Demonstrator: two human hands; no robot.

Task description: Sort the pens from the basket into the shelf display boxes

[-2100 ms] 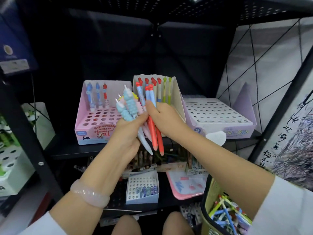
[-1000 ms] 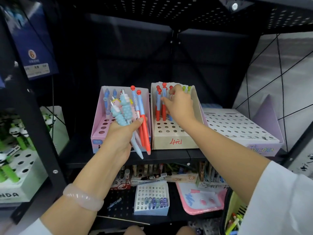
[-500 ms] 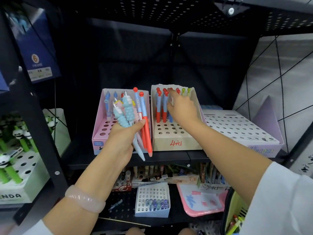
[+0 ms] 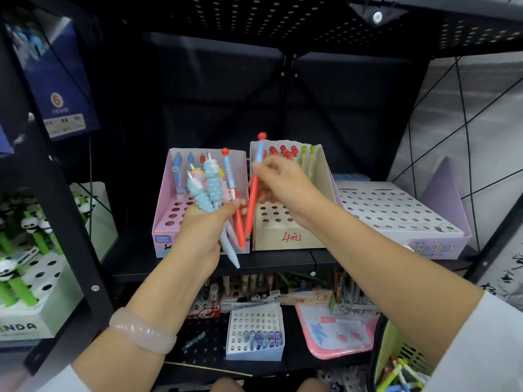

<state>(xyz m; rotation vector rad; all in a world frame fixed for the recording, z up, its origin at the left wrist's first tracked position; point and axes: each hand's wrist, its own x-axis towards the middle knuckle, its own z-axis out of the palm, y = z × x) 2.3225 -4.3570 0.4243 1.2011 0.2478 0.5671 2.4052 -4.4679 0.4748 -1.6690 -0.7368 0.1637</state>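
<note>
My left hand (image 4: 202, 230) grips a bunch of pens (image 4: 210, 188) in front of the pink display box (image 4: 161, 222): bumpy light-blue ones, a pink one and a red-and-blue one. My right hand (image 4: 283, 185) pinches a single red-and-blue pen (image 4: 252, 199) with a red ball top, held tilted between the pink box and the beige display box (image 4: 285, 239). The beige box holds red-topped and green pens (image 4: 294, 154) in its back rows. The yellow-green basket (image 4: 390, 352) with mixed pens sits at the bottom right.
A purple and white unicorn display box (image 4: 441, 247) with empty holes stands right of the beige box. Green panda pens (image 4: 17, 278) fill a box on the left shelf. The lower shelf holds a small white box (image 4: 254, 355) and a pink tray (image 4: 308, 329).
My right hand came back from the rear of the beige box and now pinches one red-and-blue pen out of the left hand's bunch. My left hand stayed put.
</note>
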